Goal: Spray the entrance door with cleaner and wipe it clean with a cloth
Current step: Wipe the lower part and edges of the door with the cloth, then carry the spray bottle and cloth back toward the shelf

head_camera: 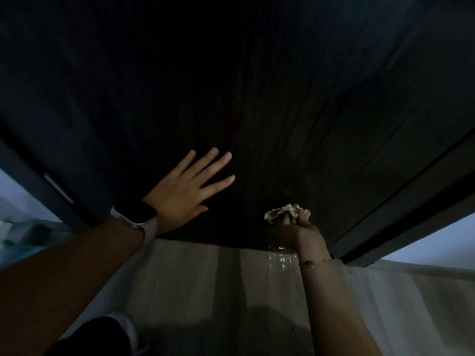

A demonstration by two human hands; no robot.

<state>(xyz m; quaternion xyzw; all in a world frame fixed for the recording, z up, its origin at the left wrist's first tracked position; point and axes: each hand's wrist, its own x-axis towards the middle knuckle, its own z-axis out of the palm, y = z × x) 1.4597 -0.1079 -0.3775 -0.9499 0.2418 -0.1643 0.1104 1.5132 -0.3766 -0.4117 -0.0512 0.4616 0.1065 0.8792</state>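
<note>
My left hand (185, 194) is pressing flat, fingers spread, on the dark door (257, 86); at its four o'clock my right hand (298, 227) is gripping a crumpled cloth (282, 211) against the door.

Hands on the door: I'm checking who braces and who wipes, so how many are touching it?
2. The left hand lies flat on the door; the right hand grips the cloth near the bottom edge.

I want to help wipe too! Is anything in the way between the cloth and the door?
Nothing visible. The right hand grips the crumpled cloth right against the dark door, near its bottom edge. The left hand rests flat on the door, off to the side.
</note>
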